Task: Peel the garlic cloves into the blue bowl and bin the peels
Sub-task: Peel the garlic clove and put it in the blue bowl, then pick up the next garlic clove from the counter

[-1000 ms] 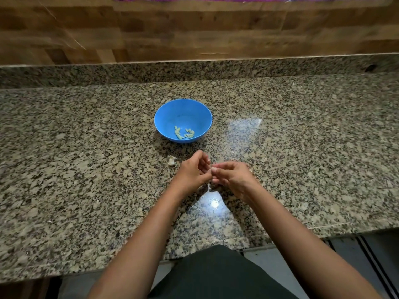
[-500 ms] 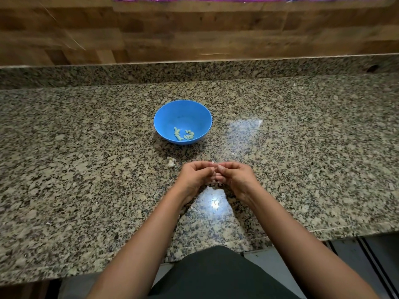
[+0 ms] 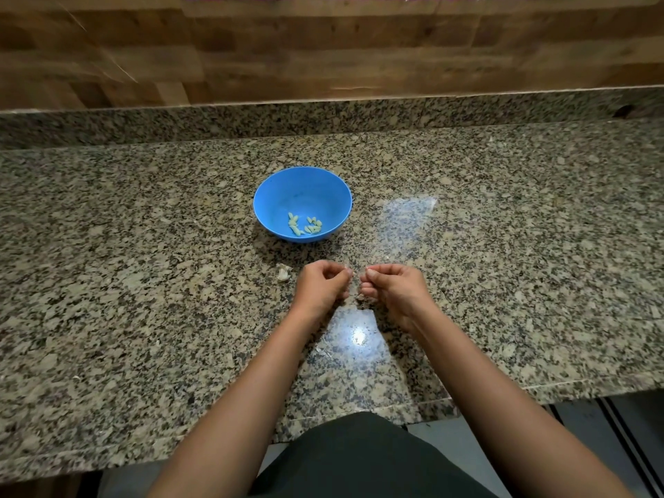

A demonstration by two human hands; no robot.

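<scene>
The blue bowl (image 3: 260, 195) stands on the granite counter (image 3: 143, 300) and holds several peeled garlic cloves (image 3: 304, 225). Just in front of it, my left hand (image 3: 321, 289) and my right hand (image 3: 393, 289) hover a small gap apart, fingers curled and fingertips pinched. The left pinches a small garlic clove that is almost hidden in its fingers. The right pinches a thin bit of peel, barely visible. An unpeeled piece of garlic (image 3: 284, 273) lies on the counter left of my left hand. A pale scrap of peel (image 3: 360, 297) sits below the gap between my hands.
A raised granite ledge (image 3: 323, 116) and a wooden wall (image 3: 323, 48) close off the back of the counter. Its front edge (image 3: 359, 415) runs close to my body. Tiny peel flakes (image 3: 321, 352) lie near the glare spot. No bin is in view.
My hands, which touched at the fingertips, have drawn slightly apart. The bowl and the loose garlic piece have not moved.
</scene>
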